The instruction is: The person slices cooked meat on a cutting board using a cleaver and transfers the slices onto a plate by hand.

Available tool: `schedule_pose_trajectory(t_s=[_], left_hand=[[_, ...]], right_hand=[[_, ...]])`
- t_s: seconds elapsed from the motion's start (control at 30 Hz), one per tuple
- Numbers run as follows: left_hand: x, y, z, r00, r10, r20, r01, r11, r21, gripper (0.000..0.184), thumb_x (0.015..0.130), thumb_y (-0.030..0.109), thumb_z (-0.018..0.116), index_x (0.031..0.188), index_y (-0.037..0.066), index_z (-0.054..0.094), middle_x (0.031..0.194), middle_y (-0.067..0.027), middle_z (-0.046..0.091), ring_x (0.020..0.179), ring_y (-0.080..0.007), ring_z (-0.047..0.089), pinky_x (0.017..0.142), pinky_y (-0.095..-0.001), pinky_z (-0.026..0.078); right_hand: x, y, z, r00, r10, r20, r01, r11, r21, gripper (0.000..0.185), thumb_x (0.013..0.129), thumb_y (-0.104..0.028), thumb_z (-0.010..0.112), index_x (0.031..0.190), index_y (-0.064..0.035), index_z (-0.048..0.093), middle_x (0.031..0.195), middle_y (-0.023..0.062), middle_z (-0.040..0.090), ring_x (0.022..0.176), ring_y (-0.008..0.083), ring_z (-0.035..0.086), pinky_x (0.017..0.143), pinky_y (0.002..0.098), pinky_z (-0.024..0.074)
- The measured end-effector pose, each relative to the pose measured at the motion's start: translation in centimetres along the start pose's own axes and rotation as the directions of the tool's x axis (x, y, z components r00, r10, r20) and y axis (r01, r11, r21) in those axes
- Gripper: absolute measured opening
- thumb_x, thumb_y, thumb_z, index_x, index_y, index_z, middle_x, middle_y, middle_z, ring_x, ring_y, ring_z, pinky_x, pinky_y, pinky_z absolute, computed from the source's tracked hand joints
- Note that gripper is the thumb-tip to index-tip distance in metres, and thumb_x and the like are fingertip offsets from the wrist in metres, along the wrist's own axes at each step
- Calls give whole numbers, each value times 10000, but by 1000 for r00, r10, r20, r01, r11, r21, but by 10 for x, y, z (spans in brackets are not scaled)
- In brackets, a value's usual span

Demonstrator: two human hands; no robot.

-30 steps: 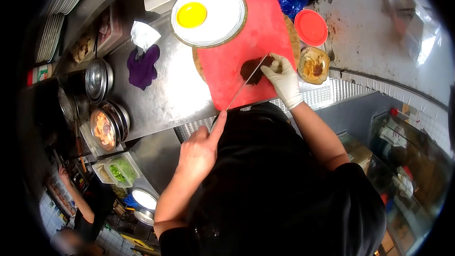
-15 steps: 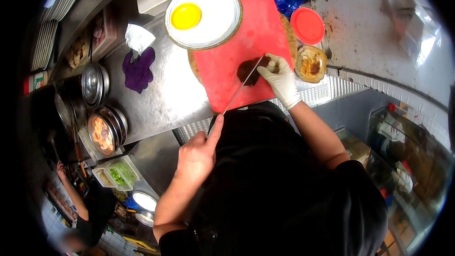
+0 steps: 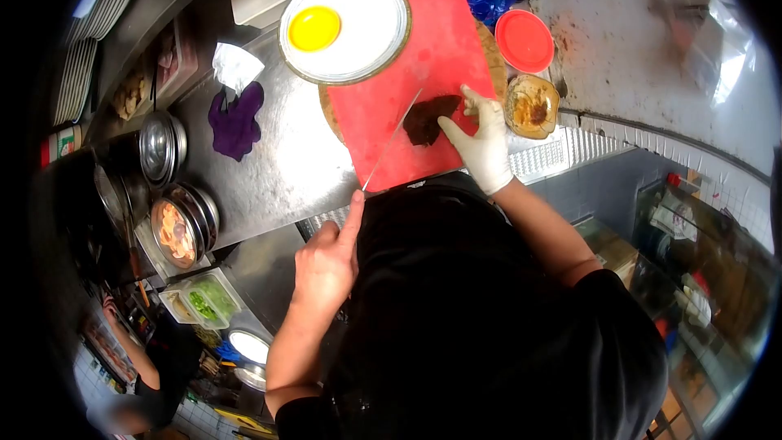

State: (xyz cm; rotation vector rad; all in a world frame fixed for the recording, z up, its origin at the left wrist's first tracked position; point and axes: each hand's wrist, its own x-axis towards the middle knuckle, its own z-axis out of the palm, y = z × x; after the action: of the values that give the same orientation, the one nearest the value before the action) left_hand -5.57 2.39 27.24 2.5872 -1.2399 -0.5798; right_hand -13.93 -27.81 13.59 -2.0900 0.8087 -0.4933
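My left hand is bare and closed round the handle of a long thin knife, its index finger stretched along the top. The blade slants over a red cutting board, just left of a dark brown slab of what looks like cooked meat. At the slab's right edge is my right hand in a whitish glove, thumb and fingers spread apart. Its thumb touches or nearly touches the meat. The knife handle is mostly hidden by my left hand.
A large round tray with a yellow dish overlaps the board's upper left. To the right stand a red lid and a sauce-stained bowl. A purple cloth and metal bowls lie left. Another person's arm shows lower left.
The knife has moved left, off the meat, with my left hand shifting slightly left and down. My right hand's fingers have spread from their closer grip on the meat.
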Motion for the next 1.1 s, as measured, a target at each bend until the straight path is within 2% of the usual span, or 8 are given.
schedule_pose_trajectory(t_s=[0.07,0.17,0.3,0.53,0.73,0.87,0.97,1.1], left_hand=[[2,-6,0,1000,3,-5,-3,1000,-6,894,878,-36,687,1693,238,443,795,-141,562,630,-339,660,598,-492,598],[7,-17,6,1000,10,0,-10,999,-31,899,866,-41,682,1690,232,450,784,-144,554,627,-345,659,598,-496,598],[13,-33,27,1000,23,8,-23,999,-44,894,865,-56,673,1685,230,461,772,-140,552,629,-345,660,618,-502,605],[14,-50,35,999,38,-18,-39,996,-79,868,874,-62,670,1672,221,480,807,-143,581,649,-344,677,629,-505,609],[11,-55,28,997,57,-44,-64,983,-171,862,867,-52,686,1664,211,493,806,-140,576,641,-340,673,611,-496,602],[14,-42,16,990,107,-95,-124,971,-207,860,863,-46,697,1661,207,498,787,-135,561,631,-333,664,594,-488,596],[19,-33,15,988,126,-88,-142,966,-214,853,865,-43,700,1658,200,500,776,-131,554,623,-329,658,600,-484,596],[21,-25,19,988,129,-83,-143,968,-204,839,873,-47,692,1655,190,503,789,-141,573,627,-341,663,611,-487,598]], right_hand=[[1,-7,-12,940,-340,28,340,923,-180,558,815,-150,919,1324,-49,714,1224,119,669,1061,300,657,945,426,565],[-1,-32,-14,919,-362,158,393,878,-271,512,779,-154,915,1252,-62,742,1271,127,666,1115,359,648,996,457,543],[4,-36,-4,881,-384,274,452,855,-255,483,772,-153,897,1225,-75,747,1176,93,701,1122,339,652,981,453,552],[3,-29,-1,874,-413,257,470,853,-228,512,755,-140,928,1228,-76,743,1160,102,735,1139,342,676,1022,436,554],[-10,-11,3,946,-323,32,318,904,-287,556,753,-146,966,1244,-55,724,1294,143,696,1258,334,648,1083,431,536],[-12,21,11,957,-288,-36,277,943,-182,710,781,-168,964,1400,-42,639,1424,170,626,1325,340,616,1130,431,526],[-17,27,23,987,-136,-80,133,990,-45,807,783,-175,966,1486,-50,589,1441,174,610,1328,343,615,1139,431,525],[-17,34,23,992,-115,-48,112,992,-59,867,792,-192,962,1545,-62,553,1461,181,595,1331,350,612,1147,434,524]])
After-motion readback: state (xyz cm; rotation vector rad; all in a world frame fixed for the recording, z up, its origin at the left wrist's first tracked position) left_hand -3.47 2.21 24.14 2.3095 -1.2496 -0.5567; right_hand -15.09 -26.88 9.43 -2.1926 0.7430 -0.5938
